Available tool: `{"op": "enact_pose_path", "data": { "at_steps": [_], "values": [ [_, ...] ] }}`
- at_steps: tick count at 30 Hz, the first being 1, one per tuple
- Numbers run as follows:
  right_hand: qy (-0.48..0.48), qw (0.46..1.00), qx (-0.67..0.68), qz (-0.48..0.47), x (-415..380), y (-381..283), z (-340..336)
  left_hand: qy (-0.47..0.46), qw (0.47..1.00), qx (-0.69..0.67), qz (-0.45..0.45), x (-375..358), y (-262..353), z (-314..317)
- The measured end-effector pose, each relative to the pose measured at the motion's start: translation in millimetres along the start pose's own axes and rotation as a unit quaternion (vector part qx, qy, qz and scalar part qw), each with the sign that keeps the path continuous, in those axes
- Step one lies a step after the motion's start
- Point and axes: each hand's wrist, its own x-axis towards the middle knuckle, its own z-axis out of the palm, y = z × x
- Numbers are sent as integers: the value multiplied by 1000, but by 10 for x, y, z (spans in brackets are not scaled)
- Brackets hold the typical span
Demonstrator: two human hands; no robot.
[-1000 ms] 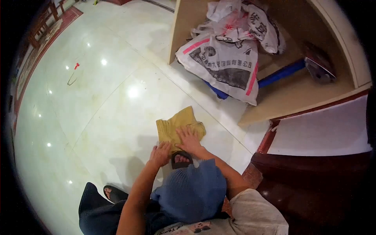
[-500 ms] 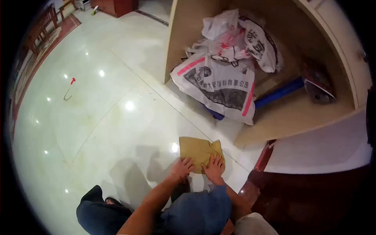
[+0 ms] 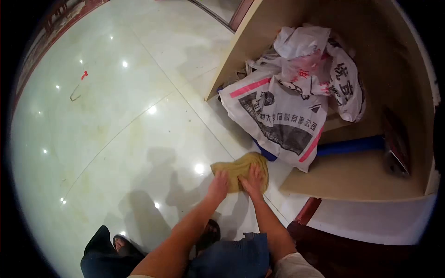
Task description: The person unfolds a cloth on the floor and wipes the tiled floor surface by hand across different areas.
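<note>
A yellow cloth (image 3: 241,167) lies bunched on the glossy white tile floor (image 3: 116,116). Both my hands press down on its near edge. My left hand (image 3: 218,183) rests flat on the cloth's left part, fingers spread. My right hand (image 3: 253,181) lies flat on its right part, close beside the left. The cloth's far edge almost touches a white printed sack (image 3: 278,116).
Several white printed sacks are heaped in an open wooden cabinet (image 3: 371,176); a blue pole (image 3: 352,146) and a dark object (image 3: 396,143) lie inside. Dark red wooden furniture (image 3: 361,255) stands at the lower right. My sandalled feet (image 3: 121,242) are below.
Both hands have slid the cloth over the floor toward the cabinet and sacks; it looks more bunched than before. My view has shifted left and up.
</note>
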Motion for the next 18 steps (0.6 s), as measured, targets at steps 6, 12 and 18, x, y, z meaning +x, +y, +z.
{"op": "enact_pose_path", "data": {
  "at_steps": [6, 12, 18],
  "values": [
    [-59, 985, -112, -116, 713, -1227, -48, 30, 985, -20, -169, -98, -764, 330],
    [-119, 937, -178, -276, 297, -1853, 225, -9, 952, -98, -289, -858, -825, 547],
    [-82, 905, -162, -384, -593, -1216, 590, 5, 981, -52, -186, -1568, -315, 493]
  ]
}}
